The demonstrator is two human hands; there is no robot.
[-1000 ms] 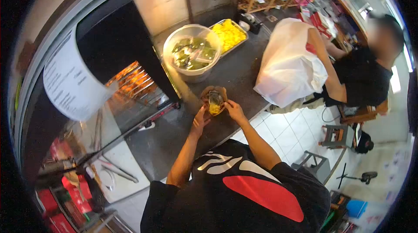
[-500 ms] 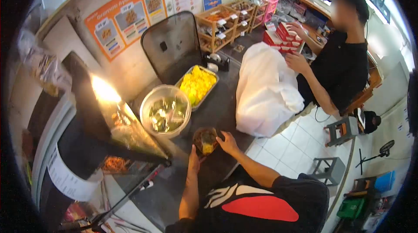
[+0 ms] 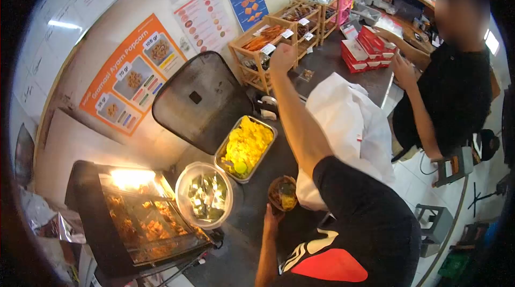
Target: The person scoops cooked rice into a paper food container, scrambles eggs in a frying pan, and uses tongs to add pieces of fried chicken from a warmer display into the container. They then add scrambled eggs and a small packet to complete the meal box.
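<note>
A small round bowl (image 3: 275, 194) with dark food and a yellow portion stands low over the dark counter. My left hand (image 3: 272, 218) grips its near left side. My right arm stretches forward, and my right hand (image 3: 283, 57) is at the front of a wooden rack (image 3: 252, 75) that holds orange and brown packets. Its fingers look curled; what they hold, if anything, is hidden. Left of the bowl are a metal tray (image 3: 275, 134) of yellow scrambled-egg-like food and a clear round tub (image 3: 185, 209) with dark green wrapped pieces.
A lit glass food warmer (image 3: 155, 222) with fried pieces stands at the left. A large white cloth or bag bundle (image 3: 348, 120) lies right of my arm. Red and white boxes (image 3: 365, 51) are stacked at the back, beside a person in black (image 3: 456, 88). A black mesh panel (image 3: 198, 104) leans on the wall.
My right hand has left the bowl and reached forward to the wooden rack. My left hand stays on the bowl. The view has shifted, showing more of the warmer.
</note>
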